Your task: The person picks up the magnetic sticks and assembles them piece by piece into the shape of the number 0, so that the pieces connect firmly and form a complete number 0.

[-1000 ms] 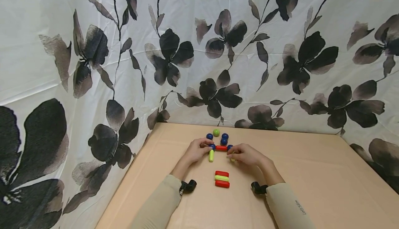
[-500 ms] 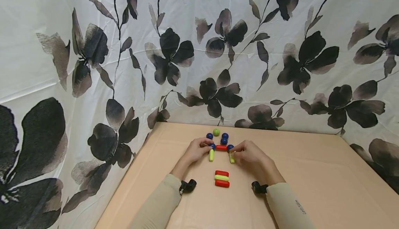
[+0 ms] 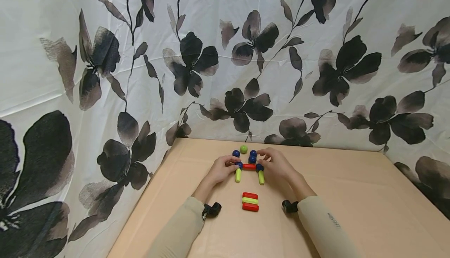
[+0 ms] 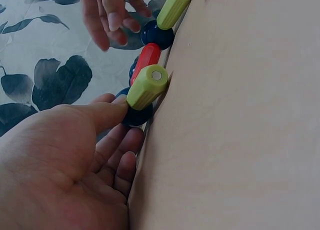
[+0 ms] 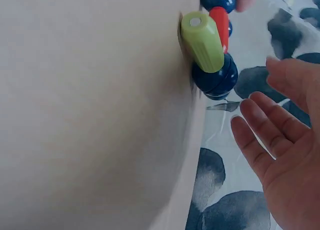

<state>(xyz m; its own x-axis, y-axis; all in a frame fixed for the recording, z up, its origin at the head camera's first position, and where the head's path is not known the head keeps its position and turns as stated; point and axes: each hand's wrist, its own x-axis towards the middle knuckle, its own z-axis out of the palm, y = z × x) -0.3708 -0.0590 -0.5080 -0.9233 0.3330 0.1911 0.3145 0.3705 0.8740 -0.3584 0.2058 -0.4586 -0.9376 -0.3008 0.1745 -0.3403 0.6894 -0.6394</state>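
My left hand [image 3: 220,169] pinches a blue ball [image 4: 137,116] between thumb and fingers. From that ball a yellow-green rod [image 3: 238,175] points toward me, its end showing a small metal disc in the left wrist view. A red rod [image 3: 249,166] joins it to a second blue ball [image 3: 259,167], which bears another yellow-green rod [image 5: 202,42]. Right of this piece, my right hand [image 3: 279,165] holds nothing; its fingers are spread apart in the right wrist view. Its fingertips are near two more blue balls [image 3: 252,159] just behind the red rod.
Farther back on the table [image 3: 334,195] sit a green ball [image 3: 243,149] and a blue ball [image 3: 236,153]. Nearer me, two red rods [image 3: 250,207] lie with a yellow-green rod [image 3: 250,200] between them. A flowered cloth [image 3: 211,105] hangs behind the table's far edge.
My right hand has let go of the right yellow-green rod and moved back, up beside the rear blue balls. The left hand keeps its place on its ball.
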